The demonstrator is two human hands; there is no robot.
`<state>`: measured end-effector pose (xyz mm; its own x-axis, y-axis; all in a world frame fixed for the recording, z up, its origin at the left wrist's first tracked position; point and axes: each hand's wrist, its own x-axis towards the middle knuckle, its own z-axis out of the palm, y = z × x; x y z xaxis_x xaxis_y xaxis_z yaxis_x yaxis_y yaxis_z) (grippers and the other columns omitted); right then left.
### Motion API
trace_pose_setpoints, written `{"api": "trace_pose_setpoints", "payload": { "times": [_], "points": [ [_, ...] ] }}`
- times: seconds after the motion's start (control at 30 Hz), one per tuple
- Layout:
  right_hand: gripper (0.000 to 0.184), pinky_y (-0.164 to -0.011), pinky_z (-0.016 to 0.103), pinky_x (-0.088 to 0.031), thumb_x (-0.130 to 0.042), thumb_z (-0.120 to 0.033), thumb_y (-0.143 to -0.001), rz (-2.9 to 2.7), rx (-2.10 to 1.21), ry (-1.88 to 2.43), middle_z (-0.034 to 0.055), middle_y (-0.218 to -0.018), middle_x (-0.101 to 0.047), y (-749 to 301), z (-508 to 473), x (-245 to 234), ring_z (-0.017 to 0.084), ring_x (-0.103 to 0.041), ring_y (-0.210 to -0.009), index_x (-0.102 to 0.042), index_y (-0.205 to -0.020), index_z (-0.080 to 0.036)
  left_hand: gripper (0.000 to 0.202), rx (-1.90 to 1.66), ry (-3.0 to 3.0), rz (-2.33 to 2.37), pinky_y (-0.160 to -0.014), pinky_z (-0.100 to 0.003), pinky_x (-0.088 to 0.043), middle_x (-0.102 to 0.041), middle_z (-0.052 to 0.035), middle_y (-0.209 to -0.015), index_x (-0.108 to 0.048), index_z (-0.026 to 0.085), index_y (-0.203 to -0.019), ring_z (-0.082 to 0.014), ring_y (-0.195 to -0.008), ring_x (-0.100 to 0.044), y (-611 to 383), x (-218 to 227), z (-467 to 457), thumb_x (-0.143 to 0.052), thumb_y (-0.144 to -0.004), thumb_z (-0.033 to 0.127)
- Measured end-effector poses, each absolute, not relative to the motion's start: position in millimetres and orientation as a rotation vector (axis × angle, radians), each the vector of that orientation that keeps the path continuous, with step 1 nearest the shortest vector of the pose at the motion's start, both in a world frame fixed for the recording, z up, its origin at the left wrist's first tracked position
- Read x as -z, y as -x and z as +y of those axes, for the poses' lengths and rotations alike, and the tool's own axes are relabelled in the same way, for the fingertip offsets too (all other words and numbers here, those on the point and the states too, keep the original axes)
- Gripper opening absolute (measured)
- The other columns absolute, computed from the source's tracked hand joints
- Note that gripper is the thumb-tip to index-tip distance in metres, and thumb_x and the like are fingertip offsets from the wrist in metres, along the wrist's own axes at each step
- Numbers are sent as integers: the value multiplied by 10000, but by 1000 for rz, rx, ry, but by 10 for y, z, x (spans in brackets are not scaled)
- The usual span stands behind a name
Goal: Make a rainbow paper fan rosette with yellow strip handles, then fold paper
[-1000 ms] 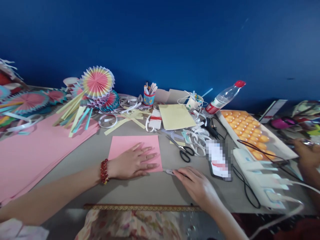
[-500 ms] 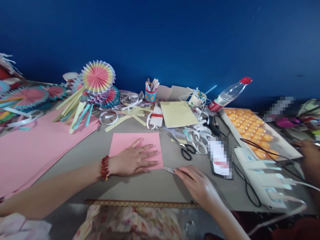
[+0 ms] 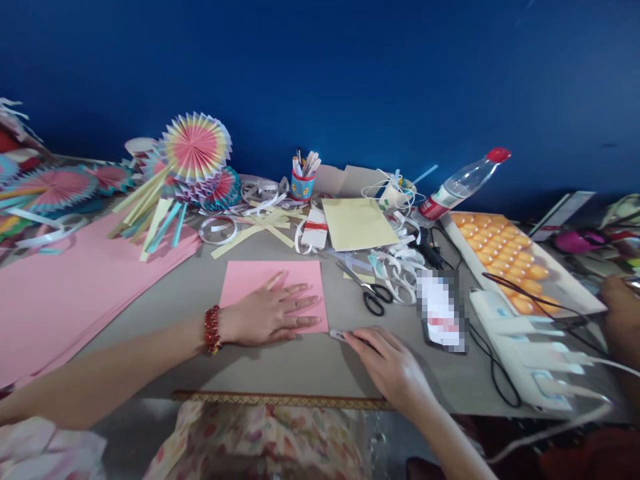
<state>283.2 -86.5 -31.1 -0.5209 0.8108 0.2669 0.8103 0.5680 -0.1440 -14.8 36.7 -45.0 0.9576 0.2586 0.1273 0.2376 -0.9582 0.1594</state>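
My left hand [image 3: 273, 312] lies flat with fingers spread on a pink paper sheet [image 3: 240, 277], which rests on the grey table. A red beaded bracelet circles that wrist. My right hand [image 3: 383, 360] is closed around a slim craft knife [image 3: 338, 335]. Its tip end is beside the lower right corner of the pink sheet; whether the blade touches the paper I cannot tell. Beyond the right hand lie scissors with black handles [image 3: 375, 299], points toward the back left.
A pink paper stack [image 3: 75, 293] and folded paper rosettes [image 3: 195, 150] are on the left. At the back stand a pen cup [image 3: 303, 185], yellow paper [image 3: 357, 223] and a bottle [image 3: 455, 190]. A phone [image 3: 443, 313], power strip [image 3: 520, 347] and another person's hand [image 3: 620, 303] are right.
My right hand with the craft knife has shifted slightly left, closer to the sheet's corner. My left hand stays flat on the pink paper. The view has tilted a little.
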Motion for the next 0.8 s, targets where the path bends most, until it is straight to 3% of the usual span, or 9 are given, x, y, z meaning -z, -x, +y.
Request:
{"api": "trace_pose_setpoints", "payload": {
  "times": [0.63, 0.8],
  "points": [
    [371, -815, 321, -538, -409, -84, -940, -2536, 16, 1276, 103, -1003, -704, -2758, -904, 340, 200, -641, -915, -669, -1194, -156, 496, -205, -2972, 373, -1180, -605, -10, -297, -11, -1596, -277, 403, -1509, -267, -1484, -217, 140, 438, 357, -337, -1022, 474],
    [406, -821, 320, -540, -426, -71, -915, -2534, -8, 1294, 96, -1011, -700, -2728, -911, 356, 197, -643, -919, -665, -1222, -189, 494, -184, -2963, 369, -1178, -613, -10, -298, -2, -1596, -278, 406, -1508, -269, -1482, -225, 134, 423, 356, -337, -1022, 471]
  ]
}}
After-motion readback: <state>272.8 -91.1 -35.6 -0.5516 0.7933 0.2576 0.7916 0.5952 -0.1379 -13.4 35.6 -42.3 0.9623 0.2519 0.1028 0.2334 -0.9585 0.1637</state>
